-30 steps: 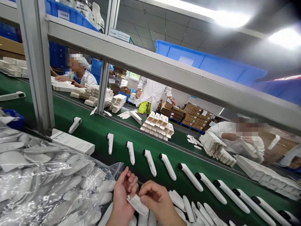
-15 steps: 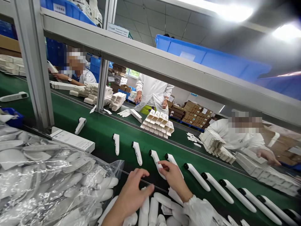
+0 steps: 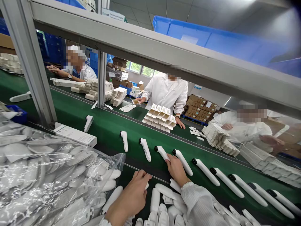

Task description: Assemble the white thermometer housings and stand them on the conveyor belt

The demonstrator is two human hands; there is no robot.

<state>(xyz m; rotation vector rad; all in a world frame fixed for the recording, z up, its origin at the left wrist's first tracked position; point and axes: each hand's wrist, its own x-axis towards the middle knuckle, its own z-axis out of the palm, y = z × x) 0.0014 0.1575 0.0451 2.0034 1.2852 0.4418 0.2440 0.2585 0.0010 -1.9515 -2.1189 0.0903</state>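
My right hand [image 3: 176, 169] is closed round the lower end of a white infrared thermometer [image 3: 161, 152] with a black head, which lies on the green conveyor belt [image 3: 105, 128]. Part of that thermometer is hidden by my fingers. Nearer to me, my left hand [image 3: 133, 196] is closed above the pile of loose parts. A sliver of a white plastic cover [image 3: 147, 185] shows between its thumb and fingers; the rest is hidden. More loose white covers [image 3: 155, 201] lie below and between my hands.
Several more thermometers [image 3: 205, 172] lie spaced along the belt. A clear bag [image 3: 47, 175] of white parts fills the left front, beside a white box [image 3: 75, 135]. Metal framing [image 3: 117, 34] crosses above. Co-workers in white coats [image 3: 164, 91] stand and sit beyond the belt near stacked open boxes [image 3: 160, 117].
My right hand has closed on the thermometer. My left hand's fingers, apart before, are now drawn together on a white part. The view has shifted a little; the standing co-worker leans to the belt.
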